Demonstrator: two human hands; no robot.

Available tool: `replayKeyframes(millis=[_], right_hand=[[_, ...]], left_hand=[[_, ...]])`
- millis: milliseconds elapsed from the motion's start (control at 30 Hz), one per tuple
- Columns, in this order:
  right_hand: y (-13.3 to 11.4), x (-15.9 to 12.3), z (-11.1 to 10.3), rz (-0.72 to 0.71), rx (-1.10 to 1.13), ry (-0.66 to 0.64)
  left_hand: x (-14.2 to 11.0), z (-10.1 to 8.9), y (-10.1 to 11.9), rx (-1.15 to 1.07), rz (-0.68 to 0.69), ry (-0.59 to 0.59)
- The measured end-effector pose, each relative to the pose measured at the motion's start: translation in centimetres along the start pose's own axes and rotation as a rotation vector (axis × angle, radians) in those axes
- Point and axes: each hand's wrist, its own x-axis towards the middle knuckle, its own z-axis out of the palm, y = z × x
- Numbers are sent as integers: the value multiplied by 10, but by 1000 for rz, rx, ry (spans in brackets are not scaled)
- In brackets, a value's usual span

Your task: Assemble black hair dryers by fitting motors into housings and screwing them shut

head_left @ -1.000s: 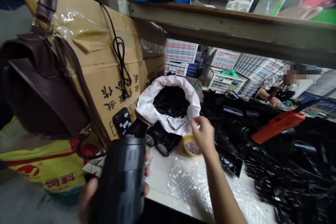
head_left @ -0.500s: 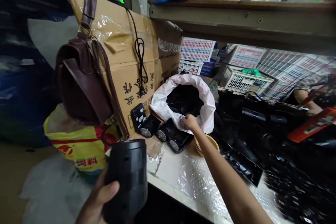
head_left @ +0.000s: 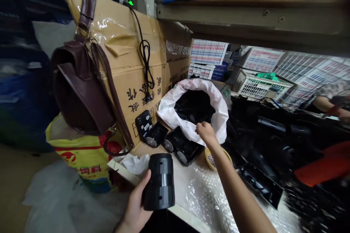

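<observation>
Cluttered workshop bench, head view: a black cylindrical housing (head_left: 160,182) is gripped in the left hand (head_left: 133,200), fingers wrapped around it, just above the bench's front edge (head_left: 182,213). The right hand (head_left: 206,133) is held at the lip of a white sack (head_left: 166,109), fingertips drawn together; whether anything is pinched cannot be told. Black plastic units (head_left: 182,145) are lined against a cardboard carton (head_left: 128,43); open room is left over the bubble wrap (head_left: 207,204), beside a yellow dish (head_left: 212,160) of screws
</observation>
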Motion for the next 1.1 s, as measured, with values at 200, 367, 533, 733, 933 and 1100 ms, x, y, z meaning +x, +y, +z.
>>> replayKeyframes(millis=[200, 367, 533, 733, 933, 1100], right_hand=[[32, -114, 13, -254, 461, 268], [50, -157, 70, -397, 664, 342], [44, -158, 78, -536, 682, 339], [43, -156, 73, -581, 671, 316], [43, -152, 71, -537, 730, 267], [43, -150, 69, -482, 740, 242]], left_hand=[[6, -9, 5, 39, 19, 13], [2, 1, -7, 89, -10, -37], [1, 7, -13, 160, 42, 26], [1, 13, -17, 337, 137, -27], [4, 5, -22, 574, 264, 60], [5, -12, -23, 864, 311, 105]])
